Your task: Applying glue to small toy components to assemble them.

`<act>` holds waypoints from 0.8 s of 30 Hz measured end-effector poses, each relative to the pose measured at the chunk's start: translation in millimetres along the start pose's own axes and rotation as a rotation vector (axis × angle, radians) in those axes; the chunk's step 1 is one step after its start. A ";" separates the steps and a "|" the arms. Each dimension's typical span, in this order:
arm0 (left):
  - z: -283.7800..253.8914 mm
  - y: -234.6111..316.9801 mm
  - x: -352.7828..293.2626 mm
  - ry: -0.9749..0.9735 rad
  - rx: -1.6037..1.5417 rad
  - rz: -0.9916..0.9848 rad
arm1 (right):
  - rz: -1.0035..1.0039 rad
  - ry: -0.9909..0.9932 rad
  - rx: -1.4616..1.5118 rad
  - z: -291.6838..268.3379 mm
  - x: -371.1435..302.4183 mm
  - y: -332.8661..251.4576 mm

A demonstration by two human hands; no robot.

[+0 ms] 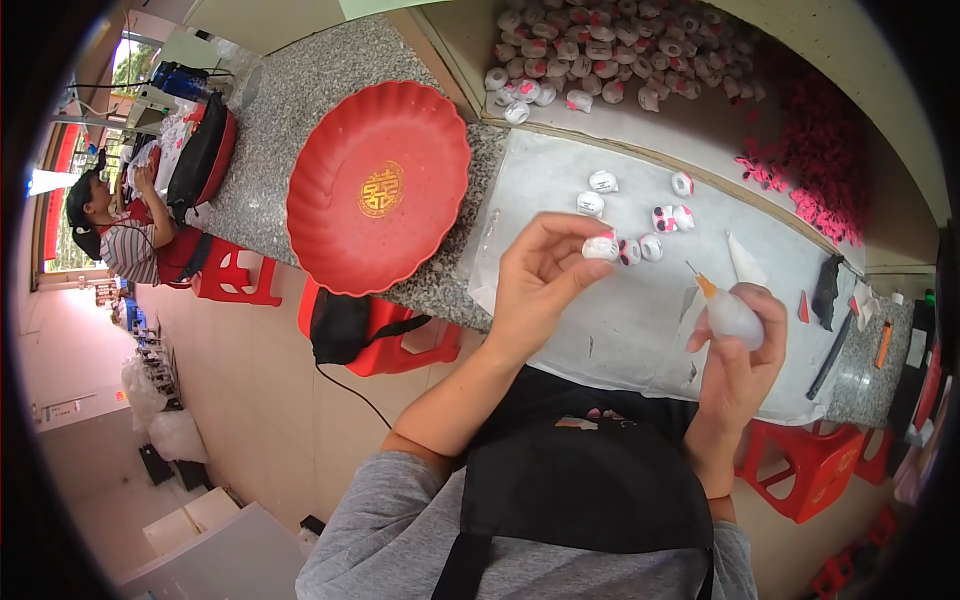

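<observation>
My left hand (540, 280) pinches a small white round piece (600, 246) with a pink patch between thumb and fingertips. Wrapped in my right hand (748, 355) is a squeeze glue bottle (735, 320), clear-whitish, with an orange cap and a thin needle tip pointing up and left. The needle is apart from the held piece. Just right of that piece are a pink-and-black-marked piece (629, 252) and a white ring-like piece (651, 248). Several similar pieces lie farther back on the white sheet (570, 335), among them a white one (603, 181) and a pink-edged one (682, 184).
A red scalloped tray (330, 180) stands at left on the granite counter. Behind the sheet's raised edge are heaps of white pieces (615, 50) and pink pieces (820, 160). A white cone (745, 258) and black rod (830, 355) lie at right. A co-worker (130, 225) sits far left.
</observation>
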State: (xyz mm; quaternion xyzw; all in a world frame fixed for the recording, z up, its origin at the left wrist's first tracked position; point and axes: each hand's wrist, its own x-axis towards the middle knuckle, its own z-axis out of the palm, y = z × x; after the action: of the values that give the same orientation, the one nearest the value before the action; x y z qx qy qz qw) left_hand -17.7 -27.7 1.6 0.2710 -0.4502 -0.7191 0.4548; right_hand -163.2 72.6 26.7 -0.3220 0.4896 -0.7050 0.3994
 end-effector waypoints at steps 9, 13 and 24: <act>-0.5 -6.3 -24.6 -0.004 -0.173 -0.024 | -0.251 0.179 -0.050 20.7 -2.1 -2.0; -7.5 -9.7 -27.1 -0.034 -0.085 0.063 | -0.439 0.023 -0.328 17.3 -9.1 0.4; -0.9 -2.3 -31.0 -0.024 -0.130 -0.031 | -0.515 -0.062 -0.451 19.7 -14.8 1.1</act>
State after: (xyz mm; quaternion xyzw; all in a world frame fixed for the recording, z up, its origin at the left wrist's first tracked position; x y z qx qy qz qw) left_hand -4.4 0.2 -1.4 0.2391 -0.4036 -0.7570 0.4548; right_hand -139.3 76.8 30.9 -0.5365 0.5235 -0.6466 0.1417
